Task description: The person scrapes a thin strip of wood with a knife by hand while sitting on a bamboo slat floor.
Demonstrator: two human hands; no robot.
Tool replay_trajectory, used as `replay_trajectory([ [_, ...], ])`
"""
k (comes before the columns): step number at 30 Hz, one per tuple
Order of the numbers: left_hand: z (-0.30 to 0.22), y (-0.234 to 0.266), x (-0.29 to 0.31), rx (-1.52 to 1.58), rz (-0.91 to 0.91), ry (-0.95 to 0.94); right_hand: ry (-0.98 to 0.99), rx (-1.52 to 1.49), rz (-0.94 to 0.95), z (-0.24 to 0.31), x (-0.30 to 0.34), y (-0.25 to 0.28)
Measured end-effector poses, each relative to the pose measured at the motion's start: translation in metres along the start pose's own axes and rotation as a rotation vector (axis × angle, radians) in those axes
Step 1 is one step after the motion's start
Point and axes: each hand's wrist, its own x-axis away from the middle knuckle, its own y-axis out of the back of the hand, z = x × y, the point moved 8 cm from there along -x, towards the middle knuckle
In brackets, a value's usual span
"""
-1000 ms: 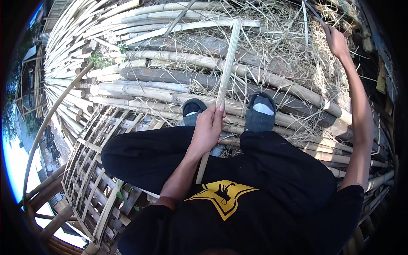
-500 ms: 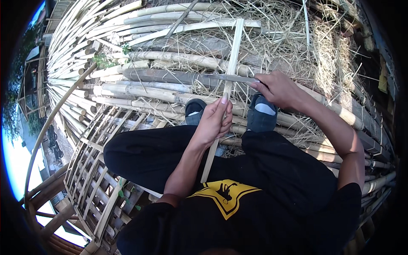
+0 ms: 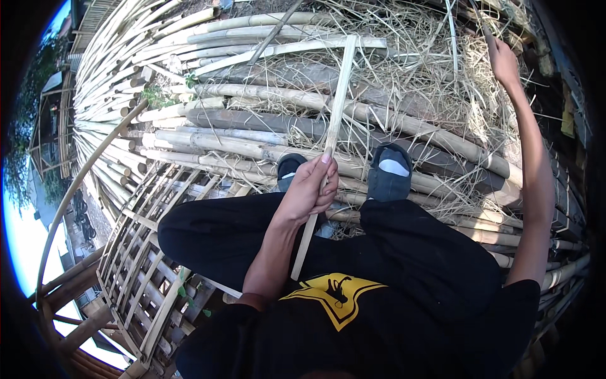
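My left hand [image 3: 310, 188] is closed around a long, pale bamboo strip [image 3: 341, 95]. The strip slants from near my lap up and away over the poles, its far end slightly right of my hand. Off at the far right, my right hand [image 3: 504, 63] is raised on an outstretched arm, fingers wrapped round a knife; its dark blade [image 3: 480, 20] points up and away. The knife is well apart from the strip, and its handle is mostly hidden in my grip.
Bamboo poles [image 3: 252, 146] lie side by side under my feet. Shavings [image 3: 423, 63] are scattered over them, thickest at right. Another split strip [image 3: 284, 48] lies farther off. A woven bamboo lattice [image 3: 148, 265] stands at lower left, near a curved pole [image 3: 76, 183].
My right hand has swung the knife from against the strip out to the far right and away. My left hand, still gripping the strip, has shifted slightly left and nearer.
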Motion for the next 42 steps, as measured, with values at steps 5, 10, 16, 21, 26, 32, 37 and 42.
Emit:
replay_trajectory([
  [5,0.004,-0.014,-0.006,-0.008,0.012,-0.018,-0.296,-0.696,0.388,0.1,0.081,-0.048],
  [10,0.013,-0.016,-0.012,-0.134,0.016,0.046,-0.374,-1.037,0.833,0.206,0.154,-0.091],
  [16,0.013,-0.023,-0.022,-0.171,0.064,0.003,-0.386,-1.096,0.775,0.218,0.156,-0.107],
  [21,-0.006,-0.024,-0.029,-0.271,-0.043,-0.102,-0.28,-0.975,0.892,0.229,0.163,-0.099],
  [26,-0.014,-0.005,-0.032,-0.25,-0.171,-0.183,0.145,-0.574,0.694,0.23,0.169,-0.082],
  [32,-0.017,0.006,-0.03,-0.178,-0.163,-0.236,0.549,-0.293,0.786,0.251,0.22,-0.076],
  [37,-0.02,0.005,-0.023,-0.228,-0.246,-0.221,0.619,-0.264,0.724,0.253,0.22,-0.08],
  [42,-0.006,-0.006,-0.012,-0.201,-0.187,-0.173,0.22,-0.049,0.537,0.172,0.128,-0.097],
])
